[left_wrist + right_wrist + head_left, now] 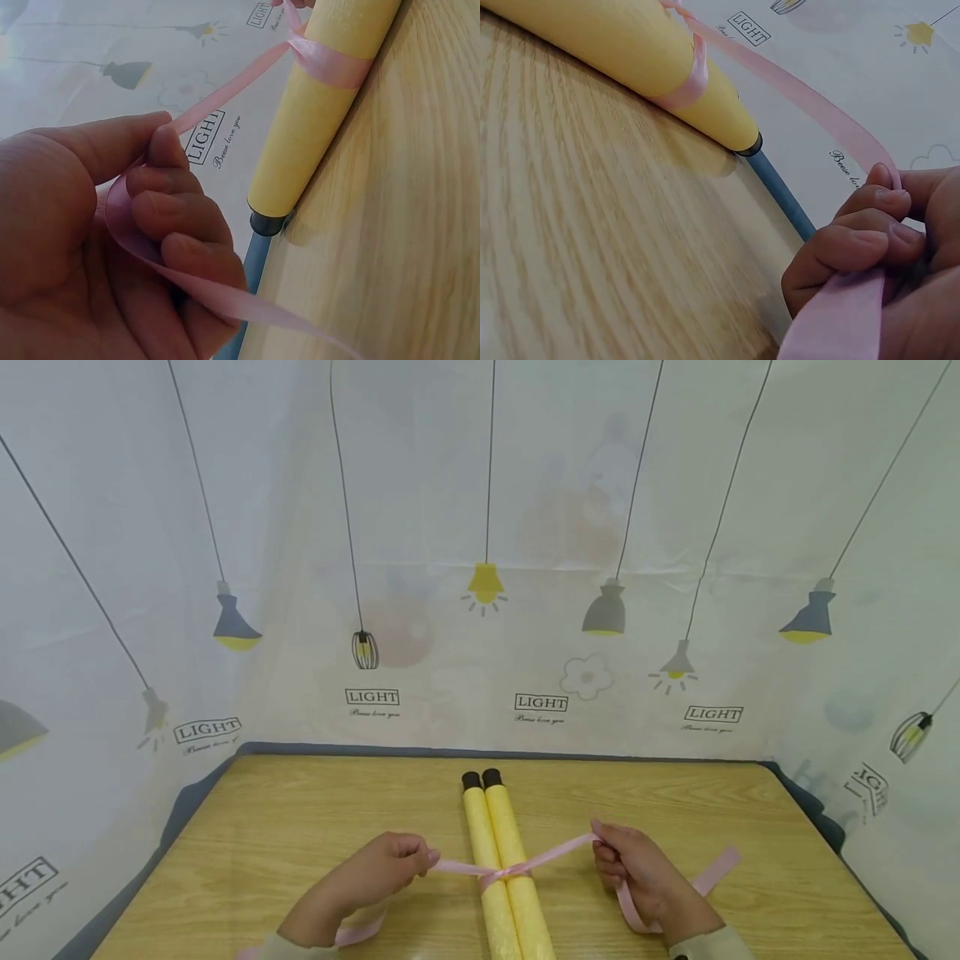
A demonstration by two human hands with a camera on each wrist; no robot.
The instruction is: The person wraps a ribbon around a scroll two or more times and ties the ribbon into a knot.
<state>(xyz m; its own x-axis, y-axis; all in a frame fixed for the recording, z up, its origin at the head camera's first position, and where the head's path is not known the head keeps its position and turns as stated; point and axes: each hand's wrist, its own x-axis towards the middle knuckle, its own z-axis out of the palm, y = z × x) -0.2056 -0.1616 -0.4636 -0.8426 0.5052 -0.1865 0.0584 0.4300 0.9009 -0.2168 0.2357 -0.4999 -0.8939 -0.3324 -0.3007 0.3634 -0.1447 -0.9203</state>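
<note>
Two yellow rolls with black end caps lie side by side on the table. A pink ribbon goes round both and crosses on top of them. My left hand pinches one end length between thumb and forefinger, left of the rolls; its tail passes through the palm in the left wrist view. On the other side, my right hand pinches the other length between thumb and fingers, and its tail hangs past the wrist. Both lengths stretch from the crossing, the right one rising higher. The ribbon's underside path is hidden.
The wood-grain table has a dark blue edge strip at the back. A white curtain printed with hanging lamps and lettering encloses the back and sides. A ribbon tail lies right of the right wrist.
</note>
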